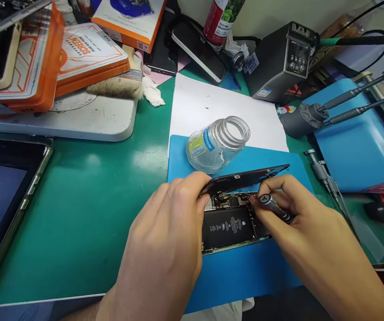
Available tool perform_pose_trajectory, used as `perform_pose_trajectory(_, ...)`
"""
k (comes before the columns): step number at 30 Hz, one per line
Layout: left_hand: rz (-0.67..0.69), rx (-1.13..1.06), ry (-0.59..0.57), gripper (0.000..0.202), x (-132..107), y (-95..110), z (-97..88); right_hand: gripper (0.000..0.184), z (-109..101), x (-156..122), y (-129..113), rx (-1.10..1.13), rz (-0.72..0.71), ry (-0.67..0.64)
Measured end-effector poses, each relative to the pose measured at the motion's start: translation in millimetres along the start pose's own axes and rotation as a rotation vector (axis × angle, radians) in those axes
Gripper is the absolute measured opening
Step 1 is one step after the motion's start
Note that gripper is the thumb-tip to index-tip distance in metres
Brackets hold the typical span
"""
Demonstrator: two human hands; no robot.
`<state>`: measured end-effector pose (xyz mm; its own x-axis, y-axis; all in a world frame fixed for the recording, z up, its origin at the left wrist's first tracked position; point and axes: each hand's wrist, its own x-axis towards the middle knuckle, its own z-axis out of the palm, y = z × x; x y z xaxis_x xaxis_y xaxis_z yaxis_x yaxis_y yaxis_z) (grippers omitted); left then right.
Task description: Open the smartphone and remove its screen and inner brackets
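An opened phone [228, 227] lies over the blue mat [245, 276], its battery and circuit board exposed. Its screen [245, 178] is lifted at an angle along the far side. My left hand [168, 236] is closed around the phone's left end, with thumb and finger at the raised screen. In my right hand [299, 214] a small dark screwdriver [272, 206] rests between the fingers, its cap end facing up. The right fingertips reach between the screen and the phone body; what they touch there is hidden. Just beyond the phone stands a clear glass jar [217, 145] without a lid.
White paper [192, 102] with tiny dark bits lies behind the jar. Left are orange boxes [91, 55], a brush [115, 87] and a tablet-like device [8, 196]. Right are a black station [279, 62], a tool holder [304, 119] and slim tools [325, 176].
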<state>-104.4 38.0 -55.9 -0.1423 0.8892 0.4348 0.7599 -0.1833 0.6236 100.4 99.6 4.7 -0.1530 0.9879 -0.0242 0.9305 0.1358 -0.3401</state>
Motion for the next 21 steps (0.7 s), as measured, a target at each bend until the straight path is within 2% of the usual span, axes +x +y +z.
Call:
perform_pose_trajectory(6,0.052,0.003,0.040,0.034,-2.5,-2.2,1.1,0.007,4.7,-1.6,-4.3,-0.112,-0.015,0.030)
perform_pose_trajectory(14,0.082,0.013,0.031,0.035,-4.7,-6.2,1.4,0.009,14.4,-2.7,-15.8,-0.165,-0.013,0.080)
perform_pose_trajectory(21,0.078,0.001,0.023,0.039,-4.5,-6.0,1.8,0.007,6.0,-6.0,-15.0,-0.137,0.010,0.074)
